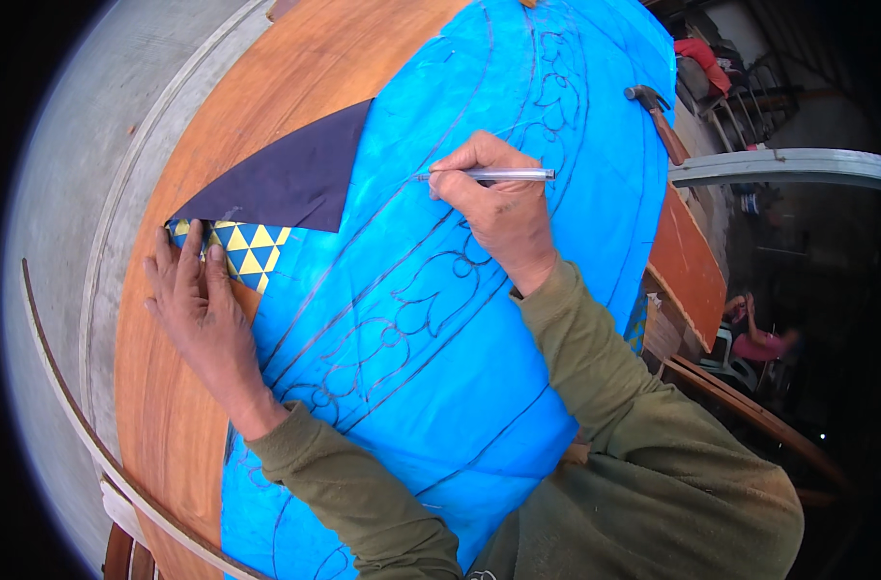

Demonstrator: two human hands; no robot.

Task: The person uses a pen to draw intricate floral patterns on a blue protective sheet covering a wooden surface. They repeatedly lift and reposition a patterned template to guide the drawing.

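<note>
A bright blue sheet (416,116) with dark drawn lines and scrolling leaf patterns covers much of a wooden board (266,82). My right hand (503,208) grips a clear pen (518,175), its tip at a long curved line on the sheet. To the left lies a dark, pointed piece of thin material (290,174); a strip patterned with blue and yellow triangles (254,253) shows along its lower edge. My left hand (201,314) lies with fingers stretched and apart, the fingertips on the patterned strip and the board near the dark piece's point.
A hammer (666,133) rests at the sheet's right edge. Beyond it, a pale metal rail (793,166) runs right, above a tilted orange-brown board (690,269). A thin curved strip (76,416) passes at the left. Another person (761,343) is in the right background.
</note>
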